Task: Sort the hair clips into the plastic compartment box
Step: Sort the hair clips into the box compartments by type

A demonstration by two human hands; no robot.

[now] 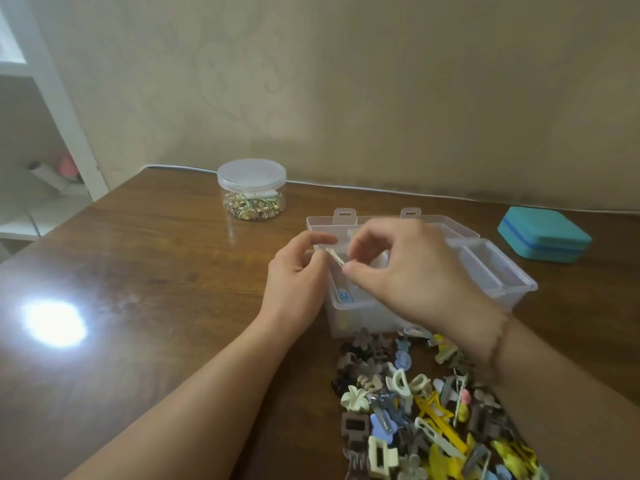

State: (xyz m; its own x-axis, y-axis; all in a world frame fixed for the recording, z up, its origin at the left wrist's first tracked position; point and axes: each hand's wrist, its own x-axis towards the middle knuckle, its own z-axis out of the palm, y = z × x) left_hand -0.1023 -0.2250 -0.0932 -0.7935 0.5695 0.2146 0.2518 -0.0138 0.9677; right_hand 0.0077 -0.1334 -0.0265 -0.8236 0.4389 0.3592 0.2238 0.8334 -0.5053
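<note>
A small pale hair clip (336, 257) is held above the left end of the clear plastic compartment box (498, 271), pinched at both ends. The left hand (298, 271) grips its far end between thumb and fingertips, and the right hand (408, 271) pinches its near end between thumb and forefinger, the other fingers curled over the box. Inside the box, low against its near-left wall, lies a blue clip (345, 296). The box's lid (346, 220) stands open on the far side, two latch tabs sticking up. Just in front of the box, on the near right of the wooden table (156, 271), spreads a heap of loose hair clips (422, 410) in yellow, blue, cream, brown and grey. Far and left of the box stands a round clear jar (251, 189) with its lid on, holding small gold pieces. To the far right lies a teal case (543, 233), closed.
</note>
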